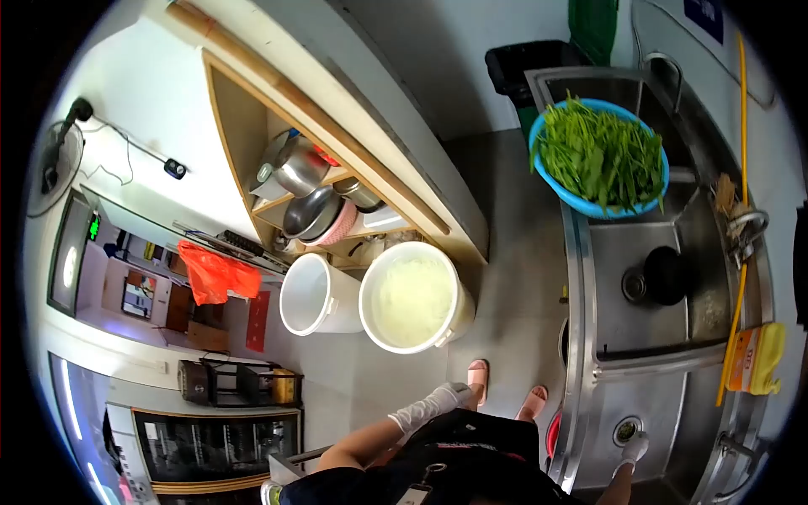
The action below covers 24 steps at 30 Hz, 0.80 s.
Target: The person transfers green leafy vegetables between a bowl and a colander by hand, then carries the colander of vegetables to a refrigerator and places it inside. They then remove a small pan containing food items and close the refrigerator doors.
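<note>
My right hand (633, 451), in a white glove, reaches down into the near sink basin. Its fingers look drawn together at the edge of the round drain strainer (627, 431), which has green scraps in it. Whether they grip the strainer or something small, I cannot make out. My left hand (433, 406), also gloved in white, hangs in front of my body above the floor. No object shows in it, and how far its fingers are curled is unclear. Farther along the sink, a blue basin (599, 208) heaped with leafy greens (598, 156) rests across the rim.
A black round object (667, 276) lies in the middle sink basin (644, 324). Two white buckets, one empty (305, 295) and one with pale contents (412, 295), stand on the floor by a shelf of pots (311, 215). A yellow hose (735, 311) hangs along the sink's back.
</note>
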Motion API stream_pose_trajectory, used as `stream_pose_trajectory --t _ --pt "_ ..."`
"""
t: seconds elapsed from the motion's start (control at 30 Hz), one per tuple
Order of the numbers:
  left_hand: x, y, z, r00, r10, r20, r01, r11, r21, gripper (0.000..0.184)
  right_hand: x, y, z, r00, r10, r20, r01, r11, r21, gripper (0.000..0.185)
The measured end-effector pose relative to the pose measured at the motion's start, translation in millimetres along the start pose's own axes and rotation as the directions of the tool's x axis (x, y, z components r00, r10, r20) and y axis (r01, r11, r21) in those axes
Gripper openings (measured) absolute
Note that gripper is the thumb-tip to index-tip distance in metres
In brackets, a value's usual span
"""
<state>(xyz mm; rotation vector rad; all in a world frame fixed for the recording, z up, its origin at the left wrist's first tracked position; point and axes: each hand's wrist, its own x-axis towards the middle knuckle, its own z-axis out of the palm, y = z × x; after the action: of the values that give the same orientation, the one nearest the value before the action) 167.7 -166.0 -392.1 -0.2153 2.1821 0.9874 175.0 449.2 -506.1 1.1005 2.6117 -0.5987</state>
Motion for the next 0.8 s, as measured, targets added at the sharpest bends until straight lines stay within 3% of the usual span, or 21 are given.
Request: stream_pose_trajectory --t 0.07,0.1,0.13,0.17,0.2,0.23,0.27,0.3,0.33,0.37,0.4,0.5,0.53,0.57,0.6,0.63,0.7,0.77,0.8 --pt "7.5 -28.5 -13.0 0.938 0.337 -0.079 -0.304 0.911 0.279 0.027 0.6 -27.3 -16.5 0.988 -0.06 -0.142 0.068 0.996 0.053 0.025" --pt "5.5 -30.6 -32.3 0.976 0.189 -0.111 -0.182 0.981 0.073 0.028 -1.4 -45.7 -25.5 0.973 -0.089 -0.213 0.107 0.992 0.074 0.024" --pt "5.4 -35.7 -53.9 0.994 0.036 -0.104 -0.051 0.989 -0.141 0.029 -2.4 -64.7 -34.9 0.976 -0.013 -0.218 0.026 0.998 0.059 0.024" --pt "0.6 -34.7 -80.1 0.992 -0.112 -0.058 0.085 0.933 -0.35 0.031 -4.6 -81.0 -39.5 0.929 -0.096 -0.358 0.088 0.995 -0.039 0.028" --pt "-4.3 -36.8 -106.1 0.987 0.023 -0.162 -0.062 0.969 -0.24 0.035 -5.9 -94.3 -42.4 0.856 -0.189 -0.481 0.135 0.98 -0.145 0.033" --pt "7.7 -66.2 -124.9 0.986 -0.034 -0.164 -0.014 0.959 -0.284 0.035 -7.5 -109.8 -42.1 0.761 -0.287 -0.582 0.167 0.953 -0.252 0.04" --pt "14.7 -91.5 -144.2 0.977 -0.153 -0.147 0.069 0.885 -0.461 0.033 -11.8 -129.2 -41.7 0.647 -0.386 -0.657 0.181 0.916 -0.359 0.047" --pt "35.9 -137.3 -157.1 0.976 -0.126 -0.179 0.058 0.936 -0.347 0.033 -17.1 -152.4 -44.0 0.706 -0.307 -0.638 0.182 0.95 -0.255 0.049" --pt "33.4 -156.5 -184.0 0.979 -0.12 -0.166 0.021 0.866 -0.5 0.031 -23.5 -172.4 -48.8 0.764 -0.229 -0.603 0.174 0.973 -0.149 0.052" --pt "23.3 -156.7 -213.7 0.945 -0.27 -0.187 0.121 0.816 -0.565 0.03 -31.7 -191.6 -53.0 0.822 -0.155 -0.549 0.154 0.987 -0.049 0.055" --pt "20.1 -170.8 -235.2 0.934 -0.294 -0.202 0.093 0.747 -0.658 0.029 -37.6 -215.5 -53.0 0.926 -0.02 -0.377 0.185 0.894 0.409 0.044" --pt "12.2 -210.8 -288.1 0.914 -0.353 -0.198 0.035 0.556 -0.831 0.028 -23.2 -262.4 -24.8 0.945 -0.233 -0.23 0.254 0.965 0.064 0.037" --pt "9.7 -223.0 -304.1 0.912 -0.362 -0.191 0.034 0.532 -0.846 0.028 -11.5 -276.2 -10.8 0.903 -0.426 -0.059 0.379 0.852 -0.36 0.031" --pt "12.3 -238.7 -315.4 0.896 -0.398 -0.198 0.032 0.502 -0.864 0.028 2.0 -287.7 3.8 0.799 -0.59 0.116 0.5 0.544 -0.674 0.03" --pt "6.2 -245.4 -329.3 0.886 -0.416 -0.204 0.034 0.497 -0.867 0.029 -28.3 -326.1 14.4 0.88 -0.472 -0.052 0.429 0.836 -0.341 0.029" --pt "-1.2 -249.9 -344.5 0.876 -0.435 -0.209 0.036 0.492 -0.87 0.031 -80.8 -381.8 29.7 0.947 -0.287 -0.146 0.299 0.951 0.073 0.029" --pt "-1.8 -271.9 -363.6 0.856 -0.47 -0.218 0.002 0.423 -0.906 0.03 -174.1 -480.3 42.1 0.884 -0.453 -0.114 0.464 0.828 0.316 0.028" --pt "-5.8 -290.4 -375.2 0.836 -0.484 -0.257 -0.066 0.377 -0.924 0.031 -182.4 -513.5 99.3 0.659 -0.746 -0.096 0.744 0.627 0.232 0.025" --pt "-7.8 -297.6 -382.6 0.828 -0.489 -0.274 -0.099 0.354 -0.93 0.031 -200.4 -535.8 115.6 0.589 -0.806 0.067 0.759 0.579 0.298 0.025"
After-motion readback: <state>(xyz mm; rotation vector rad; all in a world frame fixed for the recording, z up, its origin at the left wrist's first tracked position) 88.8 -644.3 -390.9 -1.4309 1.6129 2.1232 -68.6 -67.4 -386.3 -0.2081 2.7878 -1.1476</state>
